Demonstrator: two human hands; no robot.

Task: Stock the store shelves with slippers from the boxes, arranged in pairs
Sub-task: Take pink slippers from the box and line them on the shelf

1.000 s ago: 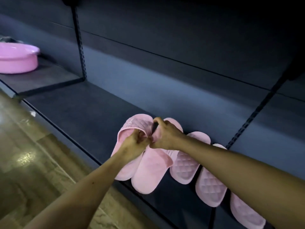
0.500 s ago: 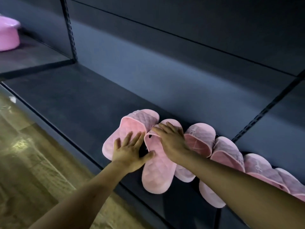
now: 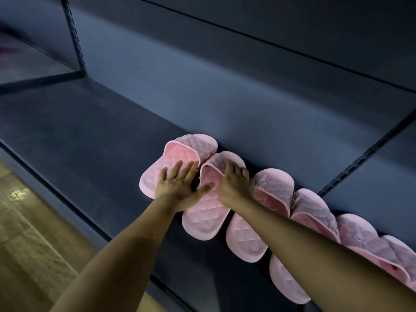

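Several pink quilted slippers lie in a row along the back of a dark shelf point(image 3: 90, 140), toes to the back wall. My left hand point(image 3: 180, 188) lies flat with spread fingers over the leftmost slipper point(image 3: 177, 154), its thumb on the second slipper point(image 3: 207, 217). My right hand point(image 3: 234, 183) rests on the strap of that second slipper, fingers bent over its right edge. More slippers point(image 3: 274, 185) continue to the right, partly hidden under my right forearm.
The shelf's left half is bare dark metal. A slotted upright point(image 3: 74, 37) divides it from a neighbouring shelf at the far left; another slotted upright point(image 3: 364, 158) stands at the right. Wood-look floor point(image 3: 27, 233) lies below the shelf's front edge.
Both hands let go of the joined pair of slippers and laid it down. They now press flat on the two leftmost slippers, and the view has shifted closer and rightward.
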